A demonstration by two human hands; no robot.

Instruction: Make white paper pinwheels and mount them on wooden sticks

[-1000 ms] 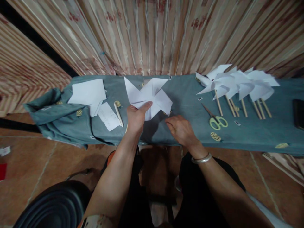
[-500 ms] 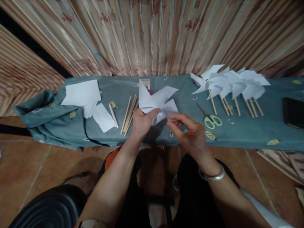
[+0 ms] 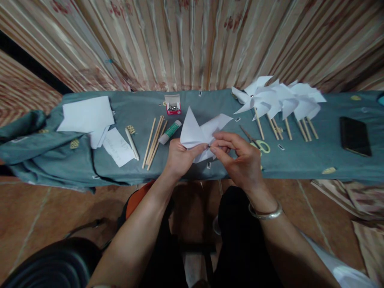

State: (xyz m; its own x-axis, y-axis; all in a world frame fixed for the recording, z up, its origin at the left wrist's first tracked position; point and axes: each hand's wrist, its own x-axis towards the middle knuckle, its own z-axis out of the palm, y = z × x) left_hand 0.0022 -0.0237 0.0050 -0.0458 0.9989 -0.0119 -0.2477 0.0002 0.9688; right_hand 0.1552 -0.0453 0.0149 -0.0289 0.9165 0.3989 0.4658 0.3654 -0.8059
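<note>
A white paper pinwheel [image 3: 192, 130] with folded blades is held above the cloth-covered table. My left hand [image 3: 180, 158] grips it from the left, thumb pressed near its centre. At that centre, the fingertips of my right hand [image 3: 240, 156] pinch a small dark piece that looks like a thumbtack [image 3: 209, 146], partly hidden by the fingers. Just behind the pinwheel stands a small red-and-white box [image 3: 173, 112] holding shiny metal tacks. A green-and-white glue stick [image 3: 170, 132] lies beside my left hand, close to several wooden sticks [image 3: 154, 142].
Several pinwheels on sticks [image 3: 270, 96] lie at the back right, near green-handled scissors [image 3: 262, 146]. Farther right is a black phone [image 3: 355, 136]. On the left are white paper sheets [image 3: 87, 114], a written note [image 3: 118, 148] and a white pen-like stick [image 3: 132, 144].
My right hand has brought its pinched fingers from the pinwheel's lower right edge to its centre. The pinwheel has tilted, and the view shifted, uncovering the tack box and glue stick.
</note>
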